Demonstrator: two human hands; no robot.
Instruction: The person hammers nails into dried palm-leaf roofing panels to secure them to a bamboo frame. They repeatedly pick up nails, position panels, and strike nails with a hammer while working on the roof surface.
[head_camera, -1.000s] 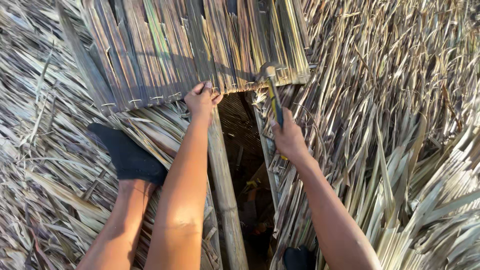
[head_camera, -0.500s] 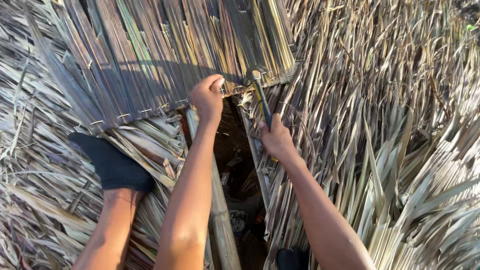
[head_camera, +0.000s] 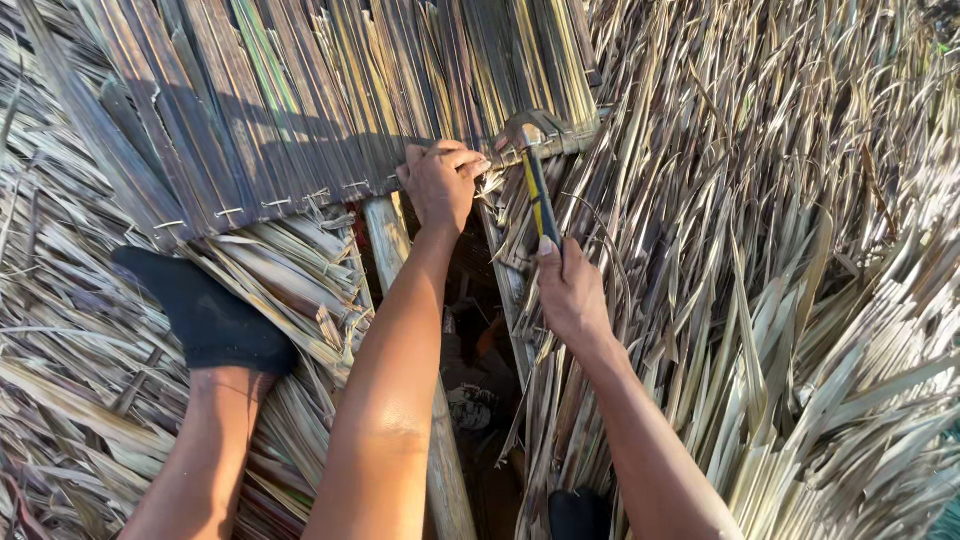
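My left hand (head_camera: 440, 180) is closed on the lower edge of a stitched palm-leaf thatch panel (head_camera: 300, 110), pressing it down just above a wooden pole (head_camera: 395, 235). My right hand (head_camera: 570, 290) grips the yellow-and-black handle of a claw hammer (head_camera: 535, 165). The hammer's metal head rests at the panel's edge, right beside my left fingers. Whether a nail sits under the head is hidden.
Dry palm thatch (head_camera: 780, 250) covers the roof on the right and left. My left foot in a black sock (head_camera: 205, 310) stands on the leaves at the left. A dark gap (head_camera: 475, 370) between the poles opens below my arms. Another dark sock (head_camera: 580, 515) shows at the bottom.
My left hand has slid right along the panel's edge, closer to the hammer head. The hammer has come down onto the edge. The view has moved nearer.
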